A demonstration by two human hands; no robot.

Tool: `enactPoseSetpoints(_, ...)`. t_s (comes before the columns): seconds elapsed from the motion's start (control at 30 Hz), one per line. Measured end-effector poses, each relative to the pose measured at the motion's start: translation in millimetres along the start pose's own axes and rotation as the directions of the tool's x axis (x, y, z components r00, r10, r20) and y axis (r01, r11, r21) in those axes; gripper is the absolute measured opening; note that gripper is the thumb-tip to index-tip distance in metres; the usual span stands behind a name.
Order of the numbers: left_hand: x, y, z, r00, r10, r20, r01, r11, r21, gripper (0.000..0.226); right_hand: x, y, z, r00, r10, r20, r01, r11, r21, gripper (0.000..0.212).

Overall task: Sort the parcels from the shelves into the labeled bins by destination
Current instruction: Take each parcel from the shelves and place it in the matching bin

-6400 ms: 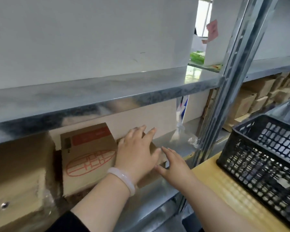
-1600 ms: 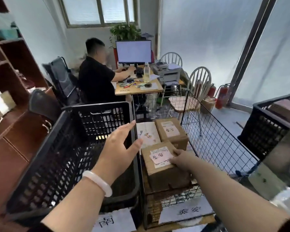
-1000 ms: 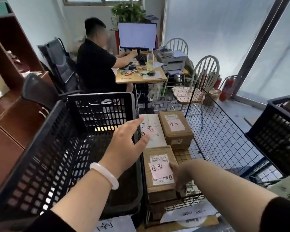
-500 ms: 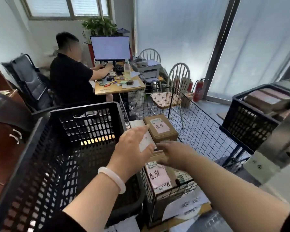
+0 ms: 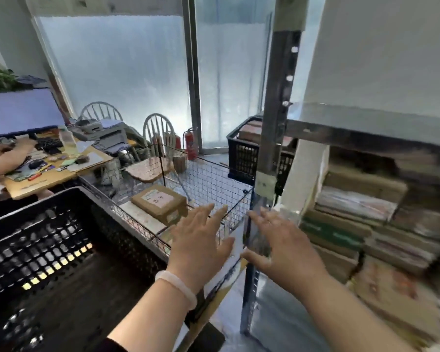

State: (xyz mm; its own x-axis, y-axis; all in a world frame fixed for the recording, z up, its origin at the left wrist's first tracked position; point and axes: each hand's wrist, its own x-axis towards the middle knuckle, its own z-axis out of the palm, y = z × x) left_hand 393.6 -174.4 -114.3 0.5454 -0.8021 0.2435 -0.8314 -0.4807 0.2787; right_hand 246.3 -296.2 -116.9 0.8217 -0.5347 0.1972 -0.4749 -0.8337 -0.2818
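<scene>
At the right of the frame the shelves (image 5: pixel 366 130) carry many stacked parcels (image 5: pixel 351 207), so we judge most of the sorting is left. In the black crate (image 5: pixel 48 250) at lower left we make out no parcel. The wire bin (image 5: pixel 214 179) at centre holds at least one labelled box (image 5: pixel 160 201). Our left hand (image 5: pixel 201 240) and right hand (image 5: pixel 277 242) hover at lower centre, fingers spread, gripping nothing.

At lower left we find the black plastic crate (image 5: pixel 48 250); just right of it, mid-frame, the wire mesh basket (image 5: pixel 214 179) holds a brown cardboard parcel (image 5: pixel 160 201). At right, stacked cardboard parcels (image 5: pixel 341 232) fill the grey metal shelf (image 5: pixel 366 133); a second black plastic crate (image 5: pixel 241 156) sits behind its post.
</scene>
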Motion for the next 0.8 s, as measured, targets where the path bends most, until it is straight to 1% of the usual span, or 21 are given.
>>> enactPoseSetpoints(0.13,-19,59,21,0.978,0.204,0.039,-0.202,0.978,-0.052,0.067,-75,30,-22,0.984,0.171,-0.053,-0.174,0.983,-0.064,0.087)
enactPoseSetpoints(0.27,-34,124,35,0.926,0.374,0.05,-0.367,0.923,-0.113,0.068,-149,59,-56,0.933,0.338,-0.127,-0.351,0.931,-0.102,0.087)
enactPoseSetpoints(0.4,-54,197,40,0.845,0.532,0.041,-0.522,0.84,-0.145,0.068,-217,88,-83,0.868,0.447,-0.215,-0.479,0.868,-0.132,0.089)
enactPoseSetpoints(0.53,-83,270,46,0.746,0.665,0.03,-0.654,0.741,-0.151,0.069,-288,114,-110,0.788,0.548,-0.28,-0.599,0.787,-0.145,0.088)
enactPoseSetpoints(0.63,-110,329,52,0.678,0.735,0.011,-0.723,0.67,-0.172,0.068,-344,135,-133,0.717,0.614,-0.329,-0.68,0.721,-0.136,0.088)
enactPoseSetpoints(0.8,-174,438,67,0.58,0.814,0.005,-0.793,0.567,-0.223,0.07,-456,173,-177,0.604,0.705,-0.371,-0.785,0.606,-0.128,0.089)
